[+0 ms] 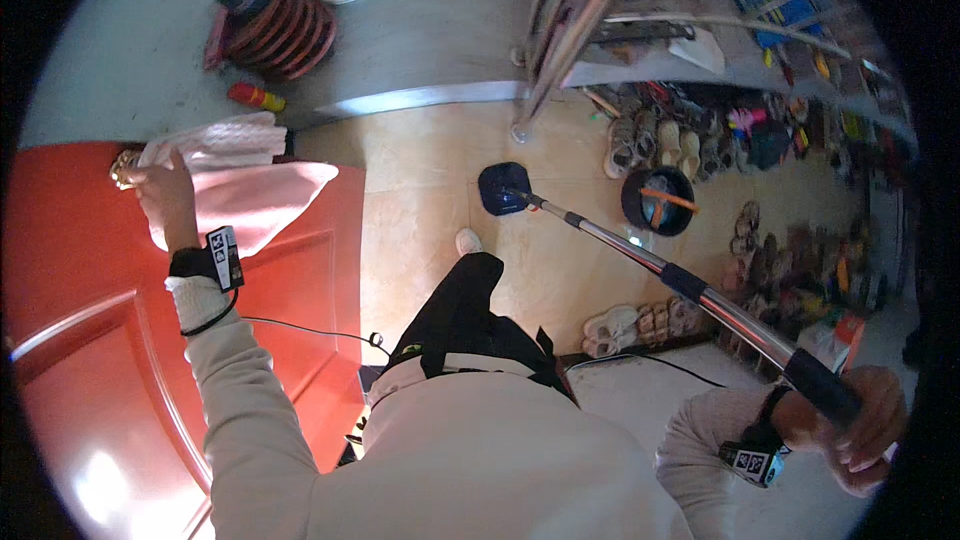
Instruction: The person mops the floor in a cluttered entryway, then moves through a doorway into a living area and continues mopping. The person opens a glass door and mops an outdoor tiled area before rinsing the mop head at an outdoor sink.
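Observation:
My left hand (pixel 166 191) is at the brass-coloured handle (pixel 124 169) of a red panelled door (pixel 300 292), its fingers closed around it. Pink cloths (pixel 247 199) hang at the handle beside that hand. At the far right, my right hand (pixel 870 427) grips the dark end of a telescopic metal pole (pixel 622 244). The pole slants across the floor to a dark blue, squarish flat mop head (pixel 504 188), which rests on the tiles just ahead of my white shoe (pixel 469 241).
A dark bucket (pixel 637 202) with an orange-handled item inside stands right of the mop head. Pairs of shoes (pixel 667 146) line the wall, with more shoes (pixel 611 330) nearer me. Metal poles (pixel 562 52) stand ahead. Coil springs (pixel 281 30) sit on a grey surface.

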{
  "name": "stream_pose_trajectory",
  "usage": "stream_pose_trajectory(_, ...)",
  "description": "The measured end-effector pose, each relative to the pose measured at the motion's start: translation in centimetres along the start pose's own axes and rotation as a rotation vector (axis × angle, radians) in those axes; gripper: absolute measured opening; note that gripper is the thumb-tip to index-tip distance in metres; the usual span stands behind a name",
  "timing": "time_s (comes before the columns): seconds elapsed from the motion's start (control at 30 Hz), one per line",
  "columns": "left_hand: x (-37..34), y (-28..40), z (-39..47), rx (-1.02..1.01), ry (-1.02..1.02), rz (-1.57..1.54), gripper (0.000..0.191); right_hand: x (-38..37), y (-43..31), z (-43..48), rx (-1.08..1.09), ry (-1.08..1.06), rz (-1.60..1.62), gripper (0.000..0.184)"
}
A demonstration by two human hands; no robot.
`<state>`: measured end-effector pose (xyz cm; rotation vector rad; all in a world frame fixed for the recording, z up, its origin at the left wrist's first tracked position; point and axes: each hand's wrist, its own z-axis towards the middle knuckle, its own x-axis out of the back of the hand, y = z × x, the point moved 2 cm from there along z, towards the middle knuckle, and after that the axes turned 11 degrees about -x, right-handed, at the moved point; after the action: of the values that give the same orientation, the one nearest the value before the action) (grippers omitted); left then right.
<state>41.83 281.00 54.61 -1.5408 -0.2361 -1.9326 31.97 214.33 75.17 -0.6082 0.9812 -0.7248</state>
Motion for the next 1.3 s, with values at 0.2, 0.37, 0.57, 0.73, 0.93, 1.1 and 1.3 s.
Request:
stream_pose_trajectory(0.2, 0.9, 12.6, -10.6, -0.762, 0.5, -0.506, 0.073, -4.6, 2.0, -7.6, 0.181, -0.013, -0.054, 0.021)
stream_pose_trajectory(0.37, -0.6, 29.3, -36.0, 0.192, -2.227, -1.714, 0.064, -8.4, 2.9, -14.5, 0.175, 0.056, -0.293, 0.03)
stream_pose_trajectory(0.57, -1.8, 31.1, -48.8, 1.179, -1.877, -1.568, 0.019, -14.7, 3.7, -22.8, 0.271, 0.252, -0.394, 0.026)
stream_pose_trajectory(0.73, -3.3, 26.0, -50.1, 1.146, -2.035, -1.514, 0.02, -18.6, 2.9, -29.5, 0.446, 0.475, -0.333, 0.025)
stream_pose_trajectory(0.93, -7.0, 25.4, -45.9, 0.883, -2.059, -1.584, 0.018, -16.8, 6.1, -29.4, 0.229, 0.46, -0.354, 0.038)
stream_pose_trajectory(1.1, -10.8, 25.5, -42.2, 1.008, -1.965, -1.383, 0.026, -17.9, 11.7, -27.1, 0.068, 0.657, -0.452, 0.032)
stream_pose_trajectory(1.3, -11.9, 26.3, -45.0, 0.844, -2.091, -1.242, 0.03, -20.2, 12.2, -30.4, -0.03, 0.686, -0.505, 0.015)
